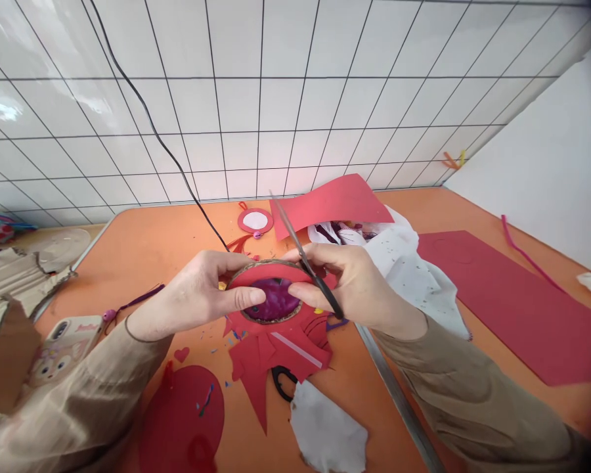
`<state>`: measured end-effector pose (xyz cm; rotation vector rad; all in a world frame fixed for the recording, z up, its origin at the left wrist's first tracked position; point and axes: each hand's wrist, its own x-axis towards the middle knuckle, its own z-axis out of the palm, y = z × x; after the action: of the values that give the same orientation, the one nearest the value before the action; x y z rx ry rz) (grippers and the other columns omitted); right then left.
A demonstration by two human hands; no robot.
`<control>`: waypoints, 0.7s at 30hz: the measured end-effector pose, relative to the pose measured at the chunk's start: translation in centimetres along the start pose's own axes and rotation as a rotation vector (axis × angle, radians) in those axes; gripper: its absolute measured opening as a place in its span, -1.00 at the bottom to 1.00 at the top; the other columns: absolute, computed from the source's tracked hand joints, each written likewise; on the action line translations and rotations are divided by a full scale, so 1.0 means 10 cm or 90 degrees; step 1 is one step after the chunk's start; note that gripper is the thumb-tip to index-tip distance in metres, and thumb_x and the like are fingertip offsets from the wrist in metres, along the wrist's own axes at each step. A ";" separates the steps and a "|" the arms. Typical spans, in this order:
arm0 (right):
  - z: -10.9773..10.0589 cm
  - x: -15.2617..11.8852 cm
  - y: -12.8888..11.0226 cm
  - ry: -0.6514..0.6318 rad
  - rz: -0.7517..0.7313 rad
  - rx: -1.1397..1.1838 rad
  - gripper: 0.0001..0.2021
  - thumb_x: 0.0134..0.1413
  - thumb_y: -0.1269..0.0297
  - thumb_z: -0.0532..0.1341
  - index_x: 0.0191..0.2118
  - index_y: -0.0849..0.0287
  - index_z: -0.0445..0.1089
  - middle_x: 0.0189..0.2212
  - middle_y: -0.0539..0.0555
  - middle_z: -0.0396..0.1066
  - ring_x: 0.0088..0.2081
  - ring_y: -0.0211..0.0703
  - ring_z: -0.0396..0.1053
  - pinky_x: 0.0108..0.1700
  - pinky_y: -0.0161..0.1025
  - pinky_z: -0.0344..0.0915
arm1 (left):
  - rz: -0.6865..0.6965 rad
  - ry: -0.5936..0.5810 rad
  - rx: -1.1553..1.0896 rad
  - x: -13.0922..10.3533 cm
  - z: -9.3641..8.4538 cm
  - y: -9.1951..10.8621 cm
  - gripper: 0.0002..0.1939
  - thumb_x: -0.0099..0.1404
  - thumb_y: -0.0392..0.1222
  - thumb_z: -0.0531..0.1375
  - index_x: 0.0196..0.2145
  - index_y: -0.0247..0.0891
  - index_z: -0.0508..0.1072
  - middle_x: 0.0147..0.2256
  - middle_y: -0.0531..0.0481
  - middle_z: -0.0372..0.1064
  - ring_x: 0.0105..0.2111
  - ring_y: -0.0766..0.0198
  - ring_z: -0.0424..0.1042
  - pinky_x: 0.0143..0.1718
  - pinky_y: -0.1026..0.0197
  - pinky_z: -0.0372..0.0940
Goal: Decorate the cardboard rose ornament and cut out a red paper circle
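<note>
Between both hands is a round red paper ornament (pixel 270 270) with a shiny purple centre (pixel 278 301) and a brownish rim. My left hand (pixel 201 295) grips its left side, thumb lying on the purple part. My right hand (pixel 349 279) pinches the right side with its thumb and also holds a pair of scissors (pixel 295 238), blades pointing up and away. Below the ornament lie red paper scraps (pixel 256 355), one cut to a long point. A black handle loop (pixel 283 383) shows from under them, beside a torn white piece (pixel 328 430).
A red paper oval (pixel 182 420) lies at front left, near a phone (pixel 64 348) and cardboard (pixel 10 341). Behind are a small red tasselled ornament (pixel 255 221), a red sheet (pixel 335 203) and white cloth (pixel 408 276). More red paper (pixel 512 302) lies right. A black cable (pixel 148 112) hangs down.
</note>
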<state>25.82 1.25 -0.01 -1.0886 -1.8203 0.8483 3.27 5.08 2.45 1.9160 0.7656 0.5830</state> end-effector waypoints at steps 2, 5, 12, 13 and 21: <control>-0.01 0.01 0.03 0.051 0.002 0.001 -0.72 -0.05 0.30 0.36 -0.15 0.18 0.51 -0.43 0.01 0.44 -0.41 -0.21 0.35 -0.33 -0.24 0.33 | -0.002 0.008 -0.031 0.00 -0.04 -0.01 -0.66 0.22 -0.04 0.30 -0.16 -0.35 0.59 -0.29 -0.14 0.57 -0.32 0.12 0.51 -0.34 0.21 0.39; -0.04 0.03 0.04 0.107 0.005 -0.010 -0.69 -0.08 0.28 0.36 -0.15 0.20 0.50 -0.50 -0.02 0.36 -0.46 -0.25 0.24 -0.38 -0.25 0.26 | 0.011 0.037 -0.081 -0.01 -0.07 -0.03 -0.70 0.23 -0.06 0.30 -0.13 -0.27 0.59 -0.19 -0.14 0.58 -0.19 0.07 0.52 -0.21 0.17 0.41; -0.04 0.03 0.02 0.074 0.031 0.013 -0.72 -0.13 0.23 0.39 -0.24 0.20 0.46 -0.51 -0.03 0.32 -0.46 -0.24 0.25 -0.38 -0.25 0.27 | 0.036 0.060 -0.201 -0.02 0.02 -0.04 -0.74 0.30 -0.13 0.26 -0.08 -0.18 0.61 -0.15 -0.11 0.59 -0.16 0.08 0.55 -0.14 0.14 0.44; -0.03 0.03 0.03 0.068 0.034 0.021 -0.72 -0.12 0.24 0.39 -0.24 0.20 0.46 -0.51 -0.04 0.32 -0.46 -0.25 0.24 -0.38 -0.26 0.27 | 0.034 0.064 -0.204 -0.02 0.03 -0.05 -0.74 0.30 -0.13 0.26 -0.08 -0.17 0.61 -0.14 -0.11 0.59 -0.14 0.08 0.55 -0.12 0.14 0.44; 0.06 0.04 0.04 0.223 0.105 0.134 -0.69 -0.15 0.16 0.42 -0.29 0.16 0.38 -0.53 -0.07 0.27 -0.51 -0.28 0.22 -0.56 -0.29 0.30 | 0.020 0.156 -0.332 0.01 -0.01 -0.23 -0.42 0.22 0.03 0.30 0.16 -0.18 0.41 0.04 -0.21 0.48 0.00 -0.06 0.47 -0.06 0.01 0.40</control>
<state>25.33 1.72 -0.45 -1.1777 -1.3370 0.8621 2.67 6.00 0.38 1.3930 0.6556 0.9468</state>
